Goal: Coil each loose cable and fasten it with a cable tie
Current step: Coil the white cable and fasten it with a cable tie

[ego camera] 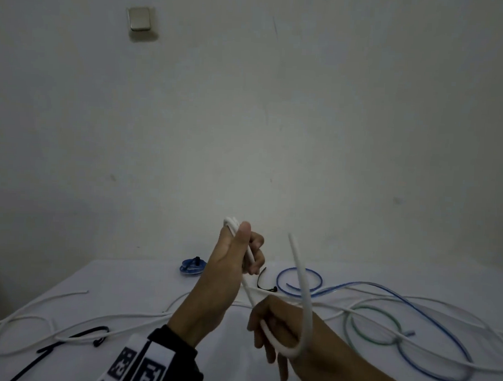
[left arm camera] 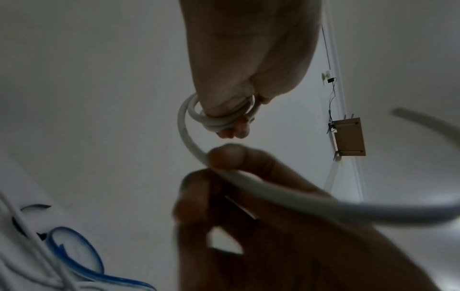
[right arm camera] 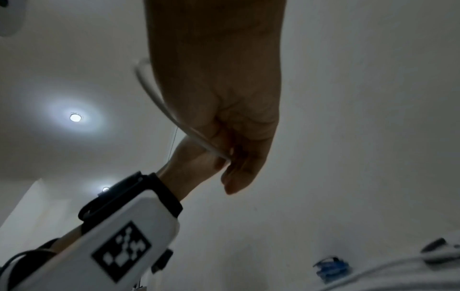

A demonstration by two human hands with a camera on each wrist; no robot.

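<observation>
Near left of the white table [ego camera: 131,274]: loose white cables [ego camera: 66,320] sprawl in long loops, a black cable [ego camera: 74,336] crossing them. Wall switch [ego camera: 139,19] high on the far wall.

Left hand [ego camera: 229,264], raised above the table centre, wrist camera unit [ego camera: 139,367] strapped on. Fingers and thumb curled round a small coil of white cable [ego camera: 232,221]; turns poke out above the thumb. Left wrist view shows several turns wrapped round the fingers.

Far centre of the table: small blue coiled cable [ego camera: 192,267], already bundled. Just right of the left hand, a black cable tie [ego camera: 265,286] lies on the table.

Right hand [ego camera: 278,329], nearer and lower, pinches the same white cable's free run between thumb and fingers; tail arcs up past the hand, end in the air.

Right side: loose blue cable [ego camera: 429,322] looping wide, green cable [ego camera: 374,325] in a ring, more white runs crossing both.
</observation>
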